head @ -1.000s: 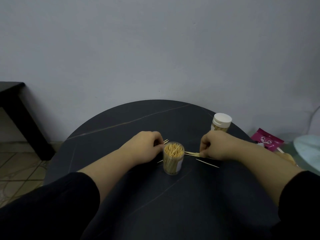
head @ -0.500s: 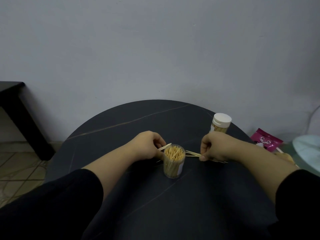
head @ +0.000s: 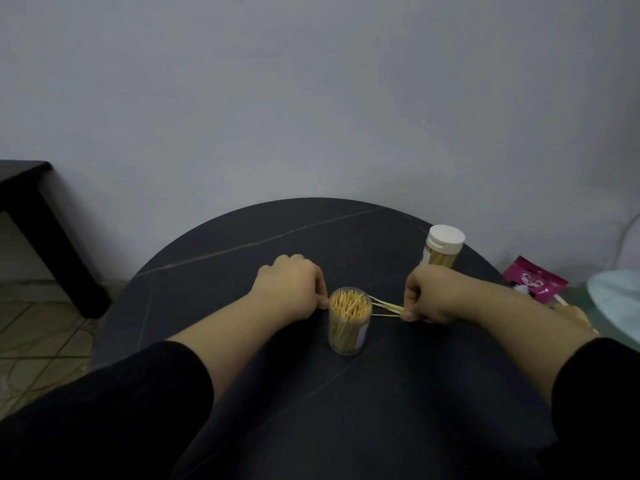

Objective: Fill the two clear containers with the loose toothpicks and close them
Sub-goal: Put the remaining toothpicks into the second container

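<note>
An open clear container [head: 348, 323], packed with upright toothpicks, stands in the middle of the round dark table [head: 277, 237]. My left hand [head: 289, 289] sits at its left rim with fingers curled and fingertips pinched together; the toothpick it carries is hidden behind the fingers. My right hand [head: 436, 294] pinches a small bunch of loose toothpicks [head: 386, 306], held level just above the table, their tips reaching the container's right rim. A second container [head: 443, 249], filled and closed with a white cap, stands behind my right hand near the table's edge.
A pink packet [head: 535, 284] and a pale blue object [head: 616, 299] lie beyond the table's right edge. A black side table [head: 24, 188] stands at the far left against the grey wall. Tiled floor shows at the lower left.
My right hand picked the loose toothpicks off the table and brought their tips to the container's rim. My left hand lifted a toothpick and moved to the left rim.
</note>
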